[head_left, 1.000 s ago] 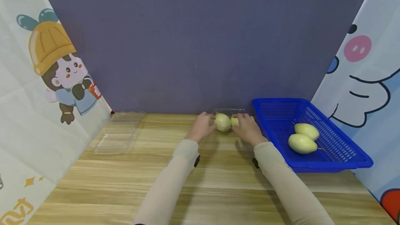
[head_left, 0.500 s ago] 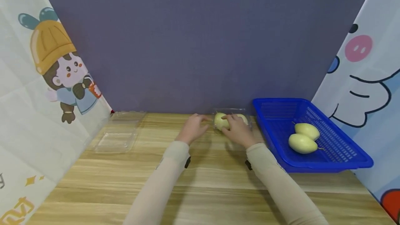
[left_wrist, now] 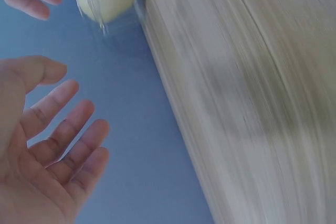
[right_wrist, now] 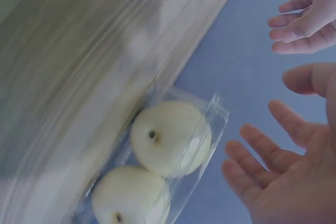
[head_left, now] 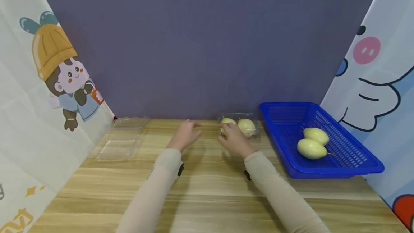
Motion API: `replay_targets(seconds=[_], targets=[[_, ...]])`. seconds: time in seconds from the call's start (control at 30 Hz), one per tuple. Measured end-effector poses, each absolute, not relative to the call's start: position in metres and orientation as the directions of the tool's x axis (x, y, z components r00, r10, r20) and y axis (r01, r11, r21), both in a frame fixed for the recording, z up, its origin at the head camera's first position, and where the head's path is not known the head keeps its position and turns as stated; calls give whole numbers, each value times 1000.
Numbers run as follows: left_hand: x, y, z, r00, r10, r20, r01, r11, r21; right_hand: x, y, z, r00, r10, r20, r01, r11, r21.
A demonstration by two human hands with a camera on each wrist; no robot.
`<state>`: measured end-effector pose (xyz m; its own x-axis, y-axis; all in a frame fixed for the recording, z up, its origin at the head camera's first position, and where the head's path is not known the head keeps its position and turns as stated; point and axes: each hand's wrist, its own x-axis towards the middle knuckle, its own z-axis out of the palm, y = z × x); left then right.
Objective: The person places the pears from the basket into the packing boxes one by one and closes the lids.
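Observation:
Two pale yellow pears lie side by side in a clear plastic box (head_left: 257,129) at the back of the table. The left pear (head_left: 228,120) is partly covered by my right hand in the head view; the right pear (head_left: 247,127) shows more fully. My right hand (head_left: 236,140) hovers in front of the box, its fingers loosely spread and holding nothing. Further left, my left hand (head_left: 183,136) is over the table with relaxed fingers and no object in them. In the right wrist view, the box wall (right_wrist: 218,115) stands beside my right fingertips (right_wrist: 236,148).
A blue basket (head_left: 286,166) with two more pears (head_left: 312,149) stands to the right. Another clear plastic container (head_left: 118,148) lies at the back left. Behind the wooden table (head_left: 207,193) rises a dark panel (head_left: 207,46), and printed cloths hang on both sides.
Both hands have drawn away from the pears and moved left. My left hand has come well clear of the box. The box and its two pears are now more visible.

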<state>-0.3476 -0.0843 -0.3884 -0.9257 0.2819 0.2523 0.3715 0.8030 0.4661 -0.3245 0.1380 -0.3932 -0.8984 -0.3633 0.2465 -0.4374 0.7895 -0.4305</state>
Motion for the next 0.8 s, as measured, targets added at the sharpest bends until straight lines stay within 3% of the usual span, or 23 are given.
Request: replay_targets(seconds=[0.8], targets=[[-337,-143,-382,-947,213,240,308,809,501,-323,98,-404,-878,-375,296,-478,702,-528]])
